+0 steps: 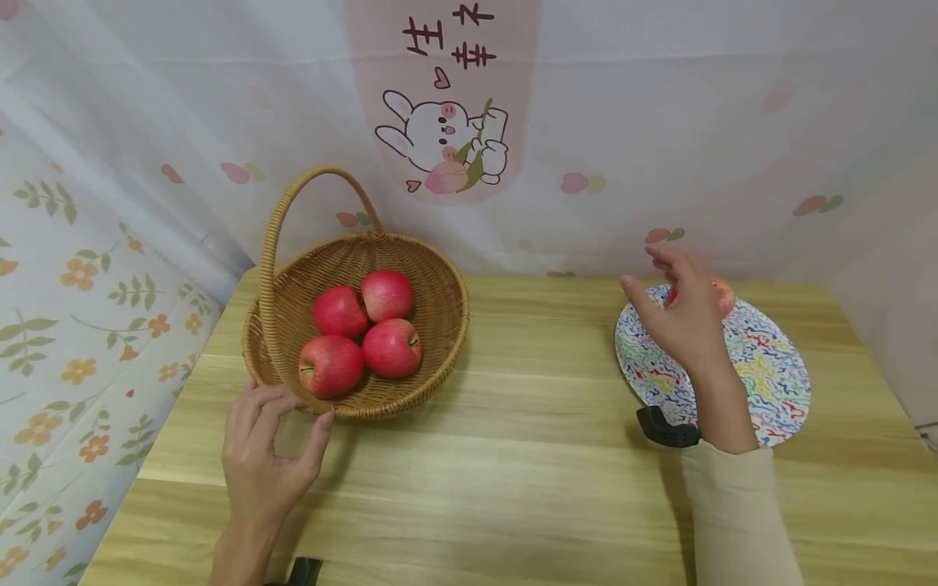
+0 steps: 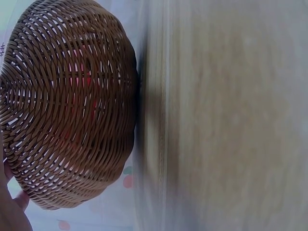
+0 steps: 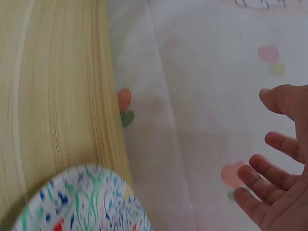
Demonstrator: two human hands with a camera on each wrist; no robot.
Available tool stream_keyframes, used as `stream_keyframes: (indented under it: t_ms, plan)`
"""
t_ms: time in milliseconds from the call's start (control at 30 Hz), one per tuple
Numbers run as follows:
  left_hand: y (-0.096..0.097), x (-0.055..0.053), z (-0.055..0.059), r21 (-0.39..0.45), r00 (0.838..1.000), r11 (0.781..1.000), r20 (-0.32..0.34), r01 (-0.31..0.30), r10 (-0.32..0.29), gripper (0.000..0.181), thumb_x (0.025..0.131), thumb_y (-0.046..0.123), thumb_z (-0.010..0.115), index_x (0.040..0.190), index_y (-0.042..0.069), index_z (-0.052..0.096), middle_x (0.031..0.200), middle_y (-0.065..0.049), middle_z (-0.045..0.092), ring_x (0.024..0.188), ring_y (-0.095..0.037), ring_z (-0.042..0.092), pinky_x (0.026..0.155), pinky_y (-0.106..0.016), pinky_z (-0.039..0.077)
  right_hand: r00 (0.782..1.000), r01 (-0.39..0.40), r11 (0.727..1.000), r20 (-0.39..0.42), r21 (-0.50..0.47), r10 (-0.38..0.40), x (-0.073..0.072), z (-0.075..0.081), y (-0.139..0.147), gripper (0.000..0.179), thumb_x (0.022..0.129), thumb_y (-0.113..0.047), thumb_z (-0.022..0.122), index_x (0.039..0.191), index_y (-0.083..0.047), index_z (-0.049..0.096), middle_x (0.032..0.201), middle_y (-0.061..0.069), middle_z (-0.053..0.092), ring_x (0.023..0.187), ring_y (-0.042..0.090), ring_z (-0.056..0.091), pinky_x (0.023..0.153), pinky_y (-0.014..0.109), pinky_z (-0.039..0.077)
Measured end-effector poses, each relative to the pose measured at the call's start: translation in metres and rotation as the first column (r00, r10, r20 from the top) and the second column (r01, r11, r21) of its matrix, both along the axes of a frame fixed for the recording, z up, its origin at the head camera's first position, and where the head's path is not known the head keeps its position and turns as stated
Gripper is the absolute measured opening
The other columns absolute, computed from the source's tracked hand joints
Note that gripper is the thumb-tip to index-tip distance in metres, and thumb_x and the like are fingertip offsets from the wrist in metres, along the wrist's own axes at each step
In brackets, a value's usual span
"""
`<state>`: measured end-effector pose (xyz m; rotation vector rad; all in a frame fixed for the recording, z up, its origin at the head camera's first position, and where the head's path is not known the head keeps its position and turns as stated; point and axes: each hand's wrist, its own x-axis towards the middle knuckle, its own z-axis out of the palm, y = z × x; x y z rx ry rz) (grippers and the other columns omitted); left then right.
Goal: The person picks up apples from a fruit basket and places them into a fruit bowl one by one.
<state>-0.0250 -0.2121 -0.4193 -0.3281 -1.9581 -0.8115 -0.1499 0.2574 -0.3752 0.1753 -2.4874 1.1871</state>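
Observation:
A wicker basket (image 1: pixel 440 325) with a tall arched handle stands on the left of the table. Several red apples (image 1: pixel 392 348) lie together inside it. Fingertips of my left hand (image 1: pixel 267 456) touch the basket's near left rim, with the thumb spread apart. In the left wrist view, the basket's woven side (image 2: pixel 72 106) fills much of the picture. My right hand (image 1: pixel 685 317) hovers over the patterned plate (image 1: pixel 777 366), its fingers spread and holding nothing. Partly hidden behind that hand is an apple (image 1: pixel 724 297); whether the red between thumb and fingers belongs to it I cannot tell.
The wooden table (image 1: pixel 513 472) runs between basket and plate. A white printed cloth (image 1: pixel 608 106) with a rabbit drawing (image 1: pixel 443 134) hangs behind the table's far edge. A flowered cloth (image 1: pixel 88 325) hangs along the left side.

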Motion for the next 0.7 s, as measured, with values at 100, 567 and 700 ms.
stream_keyframes:
  t_ms: [100,567,700]
  plan:
    - [0.001,0.000,0.000,0.009,1.000,1.000,-0.002,0.003,-0.003,0.061,0.098,0.051,0.070,0.078,-0.007,0.066,0.084,-0.024,0.064,0.086,-0.044,0.055,0.122,-0.040,0.040,0.999,-0.036,0.999,-0.014,-0.014,0.036,-0.003,0.004,-0.008,0.054,0.097,-0.014,0.076,0.146,-0.001,0.058,0.144,0.022,0.057,0.132,0.041,0.053,0.115,0.049,0.043]
    - [-0.001,-0.002,-0.001,-0.001,1.000,1.000,0.013,-0.005,0.005,0.061,0.098,0.051,0.070,0.079,-0.007,0.066,0.085,-0.023,0.064,0.086,-0.044,0.055,0.122,-0.040,0.040,0.967,-0.253,0.965,-0.015,-0.071,0.252,-0.009,0.018,-0.059,0.047,0.096,-0.011,0.077,0.141,-0.004,0.062,0.142,0.015,0.060,0.135,0.035,0.057,0.114,0.056,0.047]
    - [-0.001,0.000,-0.001,0.007,1.000,1.000,0.020,-0.009,0.009,0.062,0.098,0.051,0.070,0.078,-0.007,0.066,0.085,-0.023,0.064,0.087,-0.044,0.055,0.122,-0.040,0.040,0.951,-0.307,0.949,0.011,-0.073,0.308,-0.015,0.028,-0.075,0.048,0.097,-0.013,0.077,0.142,-0.006,0.062,0.143,0.011,0.059,0.136,0.031,0.057,0.111,0.050,0.052]
